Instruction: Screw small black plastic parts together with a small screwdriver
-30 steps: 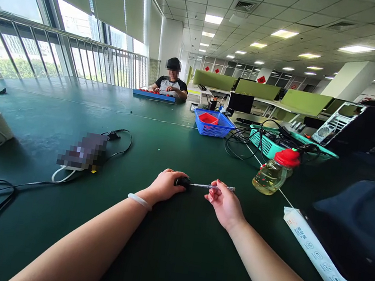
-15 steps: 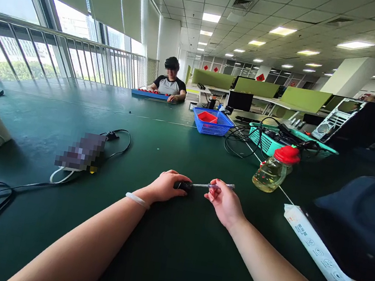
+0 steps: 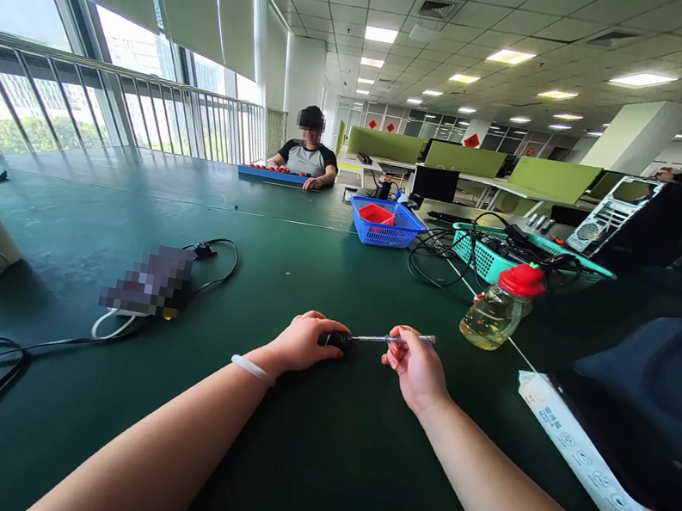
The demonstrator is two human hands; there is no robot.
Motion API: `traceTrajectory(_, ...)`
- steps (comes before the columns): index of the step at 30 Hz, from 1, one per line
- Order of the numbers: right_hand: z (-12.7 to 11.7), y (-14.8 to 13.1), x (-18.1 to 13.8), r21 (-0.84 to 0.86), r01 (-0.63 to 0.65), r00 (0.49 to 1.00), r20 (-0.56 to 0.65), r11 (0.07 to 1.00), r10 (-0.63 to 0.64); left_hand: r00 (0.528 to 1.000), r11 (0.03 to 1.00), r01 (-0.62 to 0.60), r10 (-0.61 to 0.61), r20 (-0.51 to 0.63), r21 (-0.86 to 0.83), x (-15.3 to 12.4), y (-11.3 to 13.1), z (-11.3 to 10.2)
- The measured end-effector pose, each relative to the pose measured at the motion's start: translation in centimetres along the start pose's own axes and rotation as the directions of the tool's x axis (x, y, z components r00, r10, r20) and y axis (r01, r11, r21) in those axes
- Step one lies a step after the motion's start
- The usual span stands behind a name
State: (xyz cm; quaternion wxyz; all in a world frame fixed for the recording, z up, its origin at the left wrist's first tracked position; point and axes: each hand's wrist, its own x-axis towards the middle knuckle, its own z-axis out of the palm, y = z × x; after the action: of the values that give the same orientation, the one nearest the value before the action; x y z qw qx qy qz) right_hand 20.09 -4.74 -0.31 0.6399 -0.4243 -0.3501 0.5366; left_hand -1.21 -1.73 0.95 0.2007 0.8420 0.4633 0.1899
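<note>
My left hand (image 3: 304,343), with a white band at the wrist, is closed around a small black object (image 3: 335,339) on the dark green table (image 3: 307,459). Fingers cover much of that object, so its kind is unclear. In my right hand (image 3: 417,371) is a screwdriver (image 3: 371,338) with a clear handle, pinched between thumb and fingers. Its thin metal shaft points left, and the tip meets or nearly meets the right end of the black object.
A red-capped bottle (image 3: 497,310) stands right of my hands, near a long white packet (image 3: 587,462) and dark fabric (image 3: 663,397). Beyond are a blue basket (image 3: 384,232) and a green basket (image 3: 496,268) with cables. Leftward lie a blurred device (image 3: 150,280) and a cord. Someone (image 3: 306,154) sits opposite.
My right hand has shifted slightly right with the screwdriver, and more of the shaft shows. My left hand stays on the black object. The person opposite has moved a little.
</note>
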Motion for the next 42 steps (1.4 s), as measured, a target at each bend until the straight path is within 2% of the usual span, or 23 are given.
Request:
traceTrajectory(4,0.0,0.0,0.1,-0.015,0.018,1.000,-0.016,1.000,-0.018,1.000,1.000,0.001,-0.001,-0.011,0.001,0.0,-0.1,0.1)
traceTrajectory(10,0.2,-0.1,-0.3,-0.062,0.080,0.995,0.061,0.995,-0.076,1.000,1.000,0.010,-0.010,-0.019,-0.012,0.0,-0.1,0.0)
traceTrajectory(15,0.2,-0.1,-0.7,-0.205,0.147,0.986,0.104,0.968,-0.128,1.000,1.000,0.012,-0.012,-0.012,-0.004,0.0,0.3,-0.2)
traceTrajectory(21,0.3,-0.4,-1.7,-0.357,0.272,0.953,0.227,0.894,-0.199,1.000,1.000,0.011,-0.011,-0.017,0.007,0.0,0.2,-0.1)
traceTrajectory(26,0.8,-0.7,-2.1,-0.360,0.243,0.948,0.285,0.901,-0.142,0.999,1.000,0.012,-0.011,-0.042,0.018,0.2,-0.4,0.2)
traceTrajectory(31,1.1,-0.4,-2.3,-0.342,0.198,0.923,0.381,0.918,-0.057,0.984,0.994,0.095,-0.087,-0.154,0.047,0.3,-0.7,0.3)
traceTrajectory(34,1.1,-0.4,-2.7,-0.439,0.305,0.882,0.466,0.845,-0.076,0.978,0.992,0.119,-0.111,-0.179,0.036,0.3,-0.8,0.3)
traceTrajectory(38,1.2,-0.7,-3.4,-0.564,0.513,0.814,0.558,0.647,-0.159,0.976,0.992,0.121,-0.114,-0.185,0.026,0.3,-0.9,0.4)
traceTrajectory(42,1.4,-0.9,-3.8,-0.613,0.619,0.767,0.605,0.492,-0.211,0.976,0.992,0.123,-0.118,-0.182,0.019,0.3,-0.9,0.4)
